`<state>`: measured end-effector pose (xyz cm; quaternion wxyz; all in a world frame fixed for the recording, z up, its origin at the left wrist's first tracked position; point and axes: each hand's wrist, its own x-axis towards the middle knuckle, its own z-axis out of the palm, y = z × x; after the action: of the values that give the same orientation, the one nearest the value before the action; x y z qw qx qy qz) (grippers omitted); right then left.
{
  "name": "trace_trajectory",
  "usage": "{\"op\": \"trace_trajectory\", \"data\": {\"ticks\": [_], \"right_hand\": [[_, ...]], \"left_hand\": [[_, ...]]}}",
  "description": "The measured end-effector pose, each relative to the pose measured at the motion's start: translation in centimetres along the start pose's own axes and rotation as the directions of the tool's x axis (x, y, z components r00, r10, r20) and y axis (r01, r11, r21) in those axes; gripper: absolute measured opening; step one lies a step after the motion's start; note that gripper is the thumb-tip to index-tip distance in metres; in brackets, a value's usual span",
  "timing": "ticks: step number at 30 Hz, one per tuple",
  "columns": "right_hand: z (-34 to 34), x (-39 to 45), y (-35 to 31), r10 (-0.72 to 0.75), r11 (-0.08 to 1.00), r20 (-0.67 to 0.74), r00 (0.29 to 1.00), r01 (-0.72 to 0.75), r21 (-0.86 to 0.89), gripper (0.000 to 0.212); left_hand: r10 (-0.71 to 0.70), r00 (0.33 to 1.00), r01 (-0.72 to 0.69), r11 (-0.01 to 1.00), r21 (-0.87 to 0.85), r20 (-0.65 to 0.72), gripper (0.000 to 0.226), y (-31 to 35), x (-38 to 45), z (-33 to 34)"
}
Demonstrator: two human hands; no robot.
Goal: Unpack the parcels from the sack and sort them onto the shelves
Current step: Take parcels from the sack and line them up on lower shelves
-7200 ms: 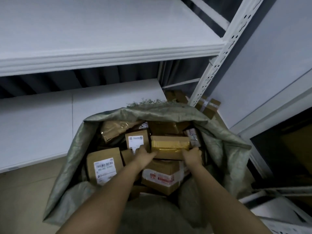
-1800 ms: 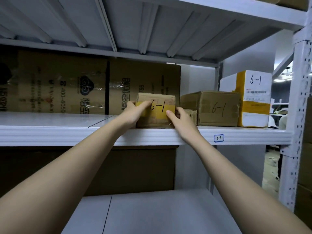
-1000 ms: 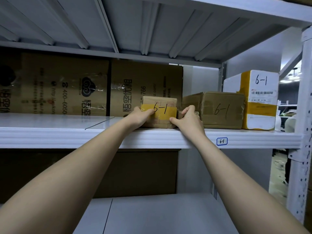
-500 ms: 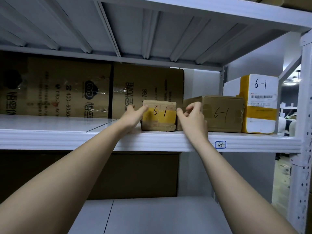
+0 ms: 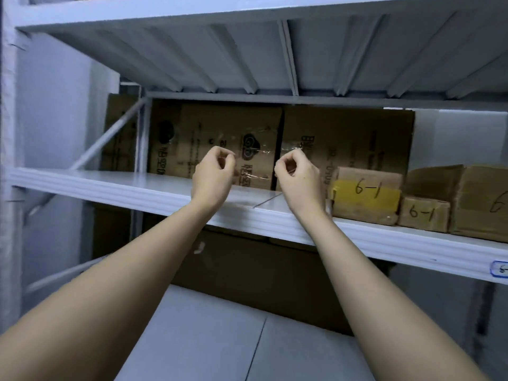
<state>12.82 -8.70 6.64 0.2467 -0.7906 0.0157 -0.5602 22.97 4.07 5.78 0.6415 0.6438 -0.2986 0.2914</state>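
Hands: left hand and right hand both raised in front of the shelf, fingers loosely curled, nothing in them. Neither touches a box.
Parcel: taped parcel with a yellow band and "6-1" written on it sits on the shelf, just right of the right hand, apart from it.
Neighbours: small box marked "6-1" touching its right side; bigger carton next to that, partly out of frame.
Behind: large printed cartons stand along the back of the shelf.
Shelf tag: blue-outlined label on the front edge, cut off by the frame.
Sack: not in view.
Progress: this parcel looks shelved with its same-code mates. How many remain in the sack can't be told from here; likely next is going for another.
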Motion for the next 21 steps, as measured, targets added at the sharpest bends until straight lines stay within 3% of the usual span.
{"op": "trace_trajectory", "data": {"ticks": [6,12,21], "right_hand": [[11.3,-2.2,-6.8,-0.004,0.992,0.156,0.988,-0.016,0.126,0.016],[25.0,-6.5,-15.5,-0.017,0.977,0.286,0.958,-0.045,0.209,0.016],[43.1,-15.6,-26.4,-0.017,0.956,0.589,0.808,-0.160,0.246,0.014]], "left_hand": [[-0.012,0.998,0.023,0.984,0.179,-0.060,0.016,-5.2,1.3,-12.8],[-0.129,0.985,0.158,0.947,0.281,-0.119,0.008,-11.4,2.0,-28.6],[-0.324,0.911,0.407,0.803,0.435,-0.255,0.010,-21.0,-0.6,-50.8]]}}
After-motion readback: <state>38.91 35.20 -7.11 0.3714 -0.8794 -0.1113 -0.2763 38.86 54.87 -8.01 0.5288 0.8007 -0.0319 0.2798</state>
